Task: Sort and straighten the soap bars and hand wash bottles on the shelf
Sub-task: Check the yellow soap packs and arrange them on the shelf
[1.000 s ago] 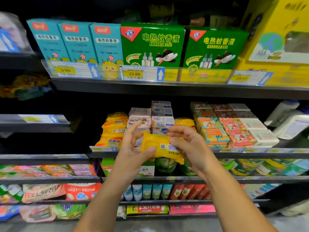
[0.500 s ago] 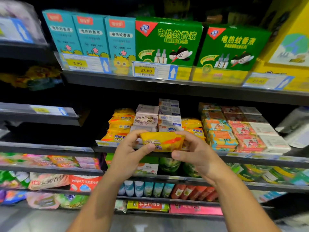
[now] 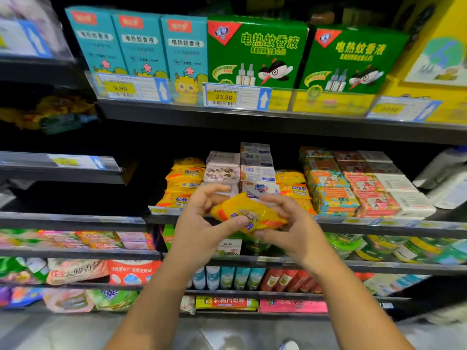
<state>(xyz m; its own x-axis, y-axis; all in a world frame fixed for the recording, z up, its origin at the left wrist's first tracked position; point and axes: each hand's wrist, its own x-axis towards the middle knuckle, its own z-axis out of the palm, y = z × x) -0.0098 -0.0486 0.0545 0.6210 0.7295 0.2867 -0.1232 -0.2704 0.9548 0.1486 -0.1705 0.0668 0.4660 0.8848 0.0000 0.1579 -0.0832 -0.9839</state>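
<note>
Teal boxes: three stand upright side by side on the upper shelf, with a 9.90 price tag on the rail below.
Left yellow stack: wrapped soaps piled unevenly at the left end of the soap shelf.
Left hand: its grip pinches the bar's left end, with the thumb across the front and the fingers curled behind the top edge.
Pale boxes: stacked just right of the left yellow stack, behind the left hand's fingers.
Yellow soap bar: held tilted between both hands, in front of the soap shelf's edge and clear of the stacks (its print is too blurred to read).
Green boxes: two stand on the upper shelf, over a 23.80 price tag.
Blue-and-white boxes: a tall stack directly behind the held bar.
Right yellow stack: more yellow soaps, beside the blue-and-white boxes.
Right hand: its grip pinches the bar's right end, with the fingers arched over the top and the thumb beneath.
Patterned packs: orange-teal and pink rows running back along the shelf.
White boxes: a row beside the patterned packs.
White bottles: lying tilted at the far right.
</note>
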